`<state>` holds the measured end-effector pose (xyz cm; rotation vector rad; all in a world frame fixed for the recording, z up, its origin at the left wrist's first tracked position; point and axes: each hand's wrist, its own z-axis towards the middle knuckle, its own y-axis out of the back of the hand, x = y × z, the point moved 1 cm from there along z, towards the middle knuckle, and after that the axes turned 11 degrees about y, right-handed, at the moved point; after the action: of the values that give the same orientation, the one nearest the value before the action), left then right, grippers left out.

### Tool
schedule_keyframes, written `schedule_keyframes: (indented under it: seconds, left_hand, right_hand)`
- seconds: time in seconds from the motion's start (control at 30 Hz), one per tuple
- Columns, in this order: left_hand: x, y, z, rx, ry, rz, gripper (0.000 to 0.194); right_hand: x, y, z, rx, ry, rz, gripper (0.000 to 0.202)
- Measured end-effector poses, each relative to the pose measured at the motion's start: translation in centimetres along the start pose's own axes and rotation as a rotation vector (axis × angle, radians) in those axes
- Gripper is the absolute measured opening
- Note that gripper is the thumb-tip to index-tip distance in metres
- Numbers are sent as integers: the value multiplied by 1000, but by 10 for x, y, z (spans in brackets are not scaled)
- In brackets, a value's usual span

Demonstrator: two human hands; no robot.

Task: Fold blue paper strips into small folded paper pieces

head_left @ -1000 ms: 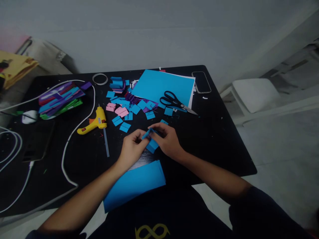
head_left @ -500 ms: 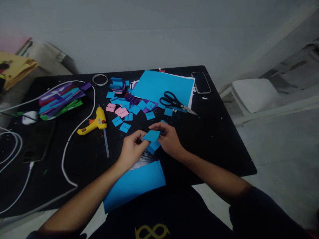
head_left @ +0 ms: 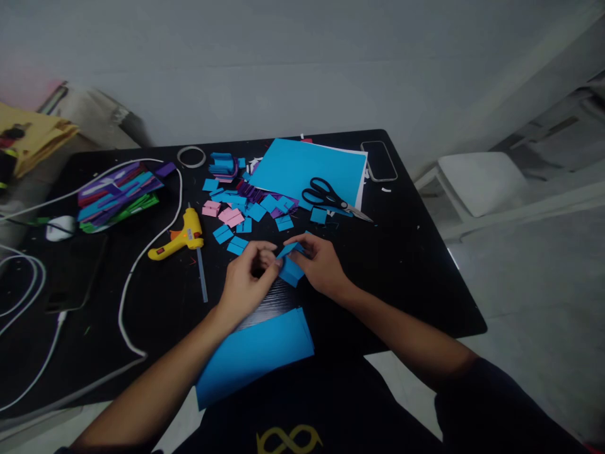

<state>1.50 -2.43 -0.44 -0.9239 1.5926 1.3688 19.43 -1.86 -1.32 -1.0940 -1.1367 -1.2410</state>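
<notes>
A small piece of blue paper (head_left: 292,271) is between my two hands, its upper part bent into a fold. My right hand (head_left: 321,261) pinches it from the right, with the thumb on the near face and the fingers behind. On the other side, my left hand (head_left: 250,274) is curled, with thumb and fingertips at the paper's left edge. Blue sheets (head_left: 255,356) lie just below at the front of the table. Beyond my hands are several small folded blue paper pieces (head_left: 256,211) and some pink ones (head_left: 230,217).
Black-handled scissors (head_left: 331,198) rest on a large blue sheet (head_left: 302,164). A yellow glue gun (head_left: 186,234) lies to the left, near a white cable (head_left: 123,296). Further left is a stack of coloured paper strips (head_left: 118,192). A phone (head_left: 379,161) and a tape ring (head_left: 191,156) lie toward the back.
The blue paper has turned, and its upper flap now stands as a ridge instead of lying broad and flat. My left fingers have drawn slightly back to its left edge.
</notes>
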Motion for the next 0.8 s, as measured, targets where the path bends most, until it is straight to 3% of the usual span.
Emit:
schedule_keyframes:
  seconds: [0.1, 0.2, 0.33, 0.47, 0.8]
  left_hand:
    - [3, 5, 2, -55, -132, 13, 48]
    - [6, 11, 4, -101, -266, 105, 59]
    - [2, 20, 6, -145, -384, 284, 50]
    - [-7, 25, 8, -96, -460, 386, 44]
    - [-6, 31, 13, -57, -415, 400, 22]
  right_hand:
    - [-3, 1, 2, -9, -31, -24, 17]
    - [-6, 2, 3, -5, -32, -51, 19]
    - [-8, 3, 4, -17, -16, -127, 20]
    - [-5, 3, 2, -17, 47, -211, 16]
    - [0, 2, -2, 43, 157, -306, 13]
